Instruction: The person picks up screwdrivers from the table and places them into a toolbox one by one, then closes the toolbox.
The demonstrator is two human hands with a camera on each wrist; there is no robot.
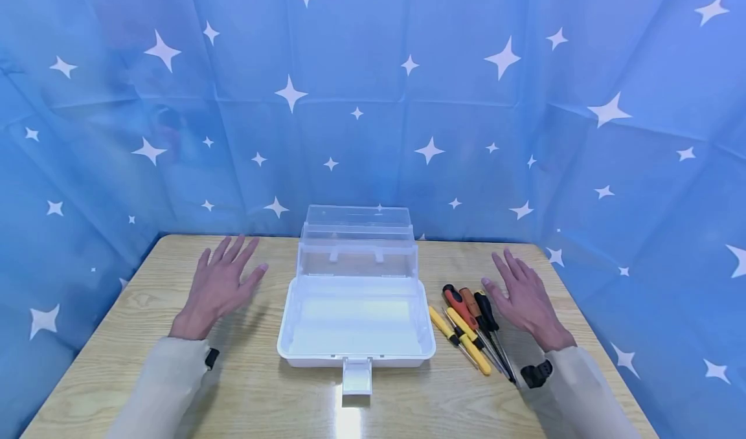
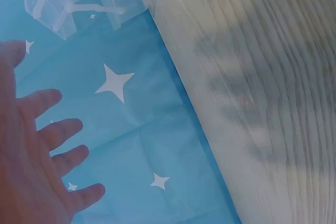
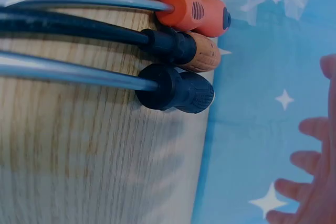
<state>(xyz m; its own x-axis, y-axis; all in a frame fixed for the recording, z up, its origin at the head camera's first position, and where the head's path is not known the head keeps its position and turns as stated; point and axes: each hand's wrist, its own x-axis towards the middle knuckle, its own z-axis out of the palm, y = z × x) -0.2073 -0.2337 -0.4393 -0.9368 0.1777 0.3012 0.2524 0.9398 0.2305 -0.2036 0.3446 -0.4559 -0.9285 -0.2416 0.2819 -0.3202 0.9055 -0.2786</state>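
My left hand (image 1: 219, 290) is held over the left side of the table, fingers spread and straight, holding nothing. On the right my right hand (image 1: 529, 302) hovers beside several screwdrivers, its fingers also extended and nothing in its grasp. The screwdrivers lie in a loose bunch: a red-handled one (image 3: 181, 11), a brown-handled one (image 3: 206, 53), a black-handled one (image 3: 173, 88) and yellow-handled ones (image 1: 464, 322). Between the hands stands a white plastic box (image 1: 358, 326), its clear lid (image 1: 358, 258) raised at the back and its front latch (image 1: 357, 377) hanging down. I see nothing inside.
The wooden table (image 1: 245, 387) ends at a blue curtain (image 1: 361, 135) with white stars, which hangs behind it and along both sides. In the left wrist view, part of the clear lid (image 2: 55, 3) shows at the top.
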